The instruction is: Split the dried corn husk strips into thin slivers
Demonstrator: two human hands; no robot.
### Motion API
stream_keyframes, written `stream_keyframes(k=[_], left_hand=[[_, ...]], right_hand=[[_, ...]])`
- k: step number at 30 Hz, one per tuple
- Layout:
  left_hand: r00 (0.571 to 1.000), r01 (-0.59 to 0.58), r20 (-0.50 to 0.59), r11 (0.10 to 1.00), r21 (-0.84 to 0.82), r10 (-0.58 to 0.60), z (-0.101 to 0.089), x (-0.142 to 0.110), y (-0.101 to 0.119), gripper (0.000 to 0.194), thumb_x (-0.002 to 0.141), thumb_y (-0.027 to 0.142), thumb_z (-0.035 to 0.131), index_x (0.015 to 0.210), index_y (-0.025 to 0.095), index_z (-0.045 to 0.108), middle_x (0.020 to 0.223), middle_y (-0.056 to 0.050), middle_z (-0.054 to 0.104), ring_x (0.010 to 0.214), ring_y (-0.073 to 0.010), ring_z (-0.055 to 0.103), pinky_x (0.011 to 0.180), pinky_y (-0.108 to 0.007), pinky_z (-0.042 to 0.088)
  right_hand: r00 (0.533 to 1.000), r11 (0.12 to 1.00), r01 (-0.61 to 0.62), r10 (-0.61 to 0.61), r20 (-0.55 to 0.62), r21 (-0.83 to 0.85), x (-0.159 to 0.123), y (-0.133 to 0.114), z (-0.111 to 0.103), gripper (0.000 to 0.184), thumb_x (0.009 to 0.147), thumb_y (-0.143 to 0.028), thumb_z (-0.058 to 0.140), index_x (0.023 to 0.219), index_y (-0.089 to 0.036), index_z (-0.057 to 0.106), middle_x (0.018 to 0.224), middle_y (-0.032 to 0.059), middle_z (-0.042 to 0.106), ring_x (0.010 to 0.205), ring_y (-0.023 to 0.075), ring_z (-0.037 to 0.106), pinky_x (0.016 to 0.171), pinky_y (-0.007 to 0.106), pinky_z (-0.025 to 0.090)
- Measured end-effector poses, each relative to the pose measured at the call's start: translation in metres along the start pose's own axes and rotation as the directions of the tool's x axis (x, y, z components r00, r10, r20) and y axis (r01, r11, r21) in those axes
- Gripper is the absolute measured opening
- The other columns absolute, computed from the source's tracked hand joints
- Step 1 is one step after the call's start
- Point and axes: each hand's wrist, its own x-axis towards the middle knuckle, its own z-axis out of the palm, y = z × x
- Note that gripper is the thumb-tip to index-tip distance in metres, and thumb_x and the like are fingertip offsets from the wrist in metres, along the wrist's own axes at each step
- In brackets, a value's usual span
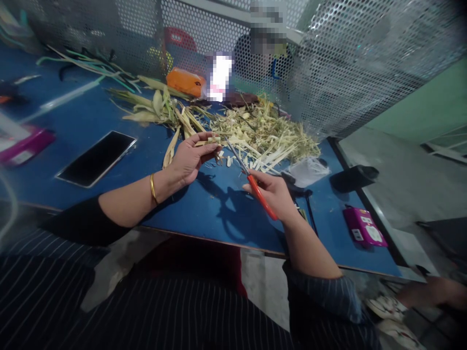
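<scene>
The left hand's (191,158) thumb and fingertips pinch a small pale piece (214,139) of plant stalk, which sits at ten o'clock from the right hand (272,192). That hand's fingers are wrapped around the handle of a red-handled tool (260,197), its slim metal tip pointing toward eleven and lying near the piece; whether they touch I cannot tell. A gold bangle (153,188) circles the left wrist. Taking the space between the hands as the clock's centre, a heap of shredded strips (270,129) spreads at one to two, and longer dry husks (160,104) lie at ten. An orange packet (186,81) is at eleven, a dark phone (97,158) at nine. Toward three come a crumpled clear plastic bag (307,171) and, beyond it, a black cylinder (353,179); a magenta pack (365,226) rests at four on the blue tabletop (219,211).
</scene>
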Motion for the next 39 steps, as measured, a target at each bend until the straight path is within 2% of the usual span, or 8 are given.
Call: stream_keyframes(k=[13,16,21,25,30,34,36,39], left_hand=[[0.999,-0.043,0.005,0.999,-0.026,0.043,-0.004,0.005,-0.004,0.020,0.070,0.004,0.073,0.085,0.014,0.064,0.073,0.002,0.069,0.066,-0.0117,0.069,0.070,-0.025,0.057],[1.000,-0.021,-0.017,1.000,0.010,0.021,-0.007,0.007,-0.004,0.023,0.066,0.012,0.079,0.082,0.015,0.064,0.074,0.002,0.070,0.065,-0.0124,0.069,0.066,-0.025,0.056],[0.999,0.030,-0.032,0.999,0.037,-0.029,-0.009,0.008,-0.004,0.024,0.064,0.020,0.084,0.074,0.015,0.063,0.069,0.001,0.069,0.063,-0.0116,0.068,0.061,-0.021,0.052],[0.993,0.111,-0.050,0.994,0.023,-0.110,-0.007,0.006,-0.005,0.013,0.072,0.014,0.076,0.079,0.014,0.065,0.070,0.000,0.069,0.063,-0.0116,0.067,0.061,-0.021,0.052],[0.975,0.224,-0.007,0.974,0.039,-0.224,-0.009,0.004,-0.004,0.007,0.077,0.010,0.068,0.081,0.014,0.064,0.071,0.000,0.064,0.063,-0.0105,0.065,0.058,-0.022,0.050],[0.967,0.245,0.043,0.962,0.118,-0.252,-0.011,0.002,-0.003,0.006,0.078,0.018,0.069,0.079,0.013,0.067,0.068,0.000,0.059,0.054,-0.0050,0.053,0.046,-0.016,0.038],[0.968,0.223,0.087,0.964,0.145,-0.237,-0.011,0.001,-0.003,0.008,0.078,0.021,0.069,0.078,0.012,0.068,0.065,0.002,0.053,0.049,-0.0031,0.045,0.041,-0.016,0.030],[0.977,0.189,0.075,0.972,0.142,-0.201,-0.008,-0.002,-0.001,0.008,0.074,0.019,0.072,0.076,0.013,0.067,0.060,0.004,0.047,0.046,-0.0031,0.040,0.041,-0.016,0.027]], right_hand=[[0.994,0.949,0.041,-0.070,-0.084,-0.314,0.002,0.011,-0.005,0.055,0.074,-0.056,0.068,0.110,-0.013,0.071,0.077,0.0026,0.068,0.069,0.0172,0.060,0.064,0.026,0.047],[0.987,0.819,0.044,-0.123,-0.099,-0.573,0.003,0.007,-0.006,0.057,0.077,-0.059,0.063,0.113,-0.015,0.069,0.082,0.0066,0.073,0.070,0.0206,0.064,0.065,0.029,0.046],[0.982,0.428,0.141,-0.178,0.069,-0.893,0.001,0.002,0.000,0.050,0.081,-0.050,0.059,0.119,-0.018,0.062,0.085,0.0088,0.075,0.071,0.0243,0.068,0.057,0.029,0.038],[0.948,0.369,0.300,-0.217,0.232,-0.880,-0.002,0.002,0.005,0.037,0.086,-0.040,0.054,0.116,-0.022,0.063,0.093,0.0070,0.075,0.079,0.0221,0.069,0.060,0.028,0.039],[0.974,0.504,0.185,-0.211,0.088,-0.844,-0.001,0.005,0.004,0.042,0.085,-0.041,0.057,0.122,-0.022,0.063,0.102,0.0096,0.073,0.081,0.0222,0.067,0.066,0.030,0.044],[0.982,0.871,0.020,-0.109,-0.153,-0.491,0.006,0.010,-0.003,0.048,0.078,-0.048,0.064,0.115,-0.017,0.064,0.083,0.0057,0.068,0.071,0.0178,0.061,0.064,0.029,0.046],[0.994,0.980,-0.031,0.009,-0.112,-0.197,0.008,0.008,-0.007,0.053,0.072,-0.051,0.069,0.112,-0.017,0.060,0.071,-0.0007,0.060,0.060,0.0120,0.052,0.056,0.025,0.042],[0.994,0.995,-0.097,0.096,0.056,0.027,0.007,-0.002,-0.012,0.056,0.067,-0.051,0.074,0.110,-0.018,0.057,0.070,-0.0044,0.053,0.055,0.0072,0.042,0.050,0.021,0.034]])
